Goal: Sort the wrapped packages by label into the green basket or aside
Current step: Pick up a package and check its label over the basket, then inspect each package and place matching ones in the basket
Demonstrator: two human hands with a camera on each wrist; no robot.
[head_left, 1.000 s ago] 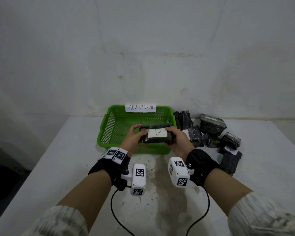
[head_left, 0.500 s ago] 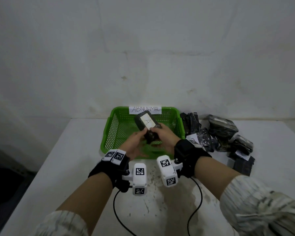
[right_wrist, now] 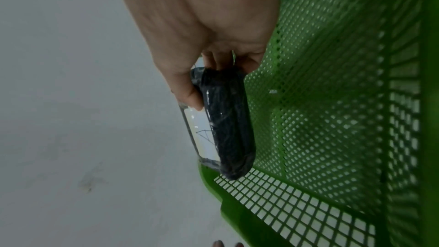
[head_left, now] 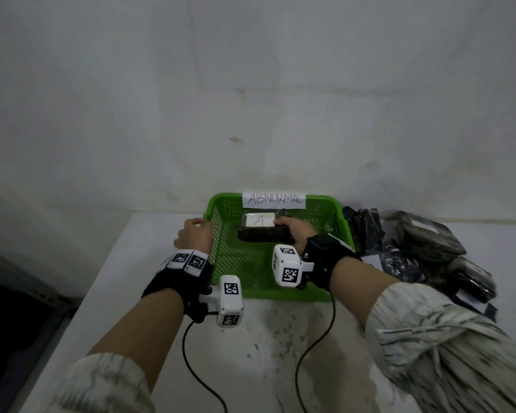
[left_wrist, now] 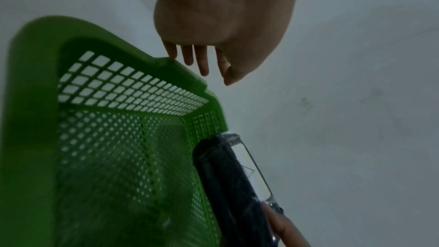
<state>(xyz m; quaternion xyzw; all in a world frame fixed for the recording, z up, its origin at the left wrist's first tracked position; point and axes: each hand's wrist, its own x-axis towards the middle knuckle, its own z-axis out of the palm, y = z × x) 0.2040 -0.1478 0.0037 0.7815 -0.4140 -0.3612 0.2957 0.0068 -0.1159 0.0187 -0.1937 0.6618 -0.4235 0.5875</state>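
A dark plastic-wrapped package [head_left: 262, 231] with a white label marked "A" hangs inside the green mesh basket [head_left: 251, 281], near its far wall. My right hand [head_left: 291, 229] grips the package's right end, thumb on the label side and fingers underneath [right_wrist: 213, 85]. My left hand [head_left: 192, 234] is off the package, at the basket's left rim, fingers straight and touching the rim's edge [left_wrist: 175, 57]. The package [left_wrist: 228, 179] appears lower right in the left wrist view. The basket [right_wrist: 332, 100] holds nothing else that I can see.
A paper sign reading "ABNORMAL" [head_left: 274, 200] is fixed to the basket's far rim. Several more dark wrapped packages [head_left: 420, 251] lie piled on the white table to the right of the basket. A wall stands right behind. Cables trail from both wrist units.
The right hand has carried the package alone over and into the basket, turning it level. The left hand let go and moved to the basket's left rim.
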